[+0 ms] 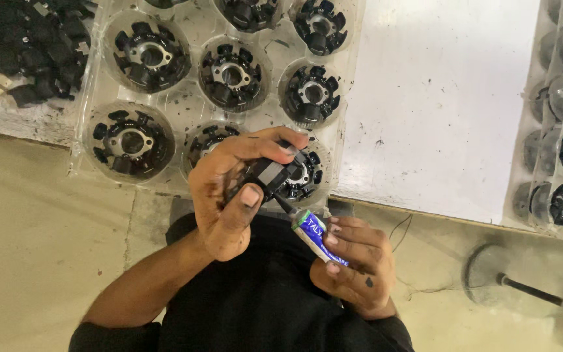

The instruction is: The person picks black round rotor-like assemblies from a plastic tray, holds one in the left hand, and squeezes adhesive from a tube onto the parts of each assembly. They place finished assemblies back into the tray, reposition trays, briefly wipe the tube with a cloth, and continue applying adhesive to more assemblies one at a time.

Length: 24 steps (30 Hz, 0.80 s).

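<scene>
the left hand [229, 195] held a small black part [270, 175] with a grey face, pinched between the thumb below and the fingers curled over its top, just above the near edge of the clear plastic tray [184, 104]. the right hand [353, 267] was closed around a small blue, white and green tube [314, 234], fingers wrapped tight, with its dark nozzle touching the underside of the black part. both hands showed dark smudges.

the tray sat on a pale worktable [438, 98] with a white, scuffed and stained top. each round pocket of the tray carried a black ring-shaped stator [230, 76] with wound poles around a metal hub. a second clear tray [562, 130] with similar pieces lay at the right, well apart from the hands. a heap of loose black parts [27, 45] filled the upper left corner. below the table edge was a pale concrete floor [47, 248], with a round stand base [490, 274] and dark rod at the lower right.

the stator directly behind the left hand was largely covered by the fingers. the second tray and the heap were cut off by the frame. whether anything came out of the nozzle could not be told.
</scene>
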Each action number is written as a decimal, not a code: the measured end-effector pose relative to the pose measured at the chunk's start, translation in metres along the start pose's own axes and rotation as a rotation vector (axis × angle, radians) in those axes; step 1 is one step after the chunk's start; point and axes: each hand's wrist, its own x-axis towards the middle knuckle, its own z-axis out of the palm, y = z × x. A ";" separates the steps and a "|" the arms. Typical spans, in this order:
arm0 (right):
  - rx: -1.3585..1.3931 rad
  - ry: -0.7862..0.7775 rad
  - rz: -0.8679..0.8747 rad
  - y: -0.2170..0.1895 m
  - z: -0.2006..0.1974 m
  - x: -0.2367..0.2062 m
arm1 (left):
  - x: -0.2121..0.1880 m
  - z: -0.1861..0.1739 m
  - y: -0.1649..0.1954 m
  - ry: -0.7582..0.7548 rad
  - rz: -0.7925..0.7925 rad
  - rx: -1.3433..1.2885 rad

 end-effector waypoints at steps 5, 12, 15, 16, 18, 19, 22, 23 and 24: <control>-0.030 0.078 -0.028 0.000 0.006 0.007 | 0.001 0.000 0.000 0.001 -0.059 -0.025; -0.036 0.120 -0.032 -0.002 0.011 0.009 | 0.005 0.001 -0.002 0.015 -0.077 -0.051; -0.040 0.131 -0.025 -0.003 0.009 0.010 | 0.004 0.000 -0.005 0.017 -0.076 -0.056; -0.037 0.123 -0.019 -0.004 0.008 0.011 | 0.004 0.000 -0.006 0.019 -0.076 -0.058; -0.032 0.103 -0.003 -0.005 0.005 0.011 | 0.002 0.000 -0.008 0.036 -0.080 -0.100; -0.029 0.090 0.006 -0.005 0.004 0.012 | 0.001 0.001 -0.010 0.052 -0.084 -0.140; -0.015 0.086 0.011 -0.005 0.002 0.011 | 0.002 0.002 -0.016 0.105 -0.124 -0.341; -0.010 0.091 0.011 -0.004 0.001 0.010 | 0.002 0.003 -0.018 0.140 -0.139 -0.428; -0.009 0.130 0.035 -0.005 0.002 0.010 | 0.002 0.005 -0.020 0.177 -0.152 -0.514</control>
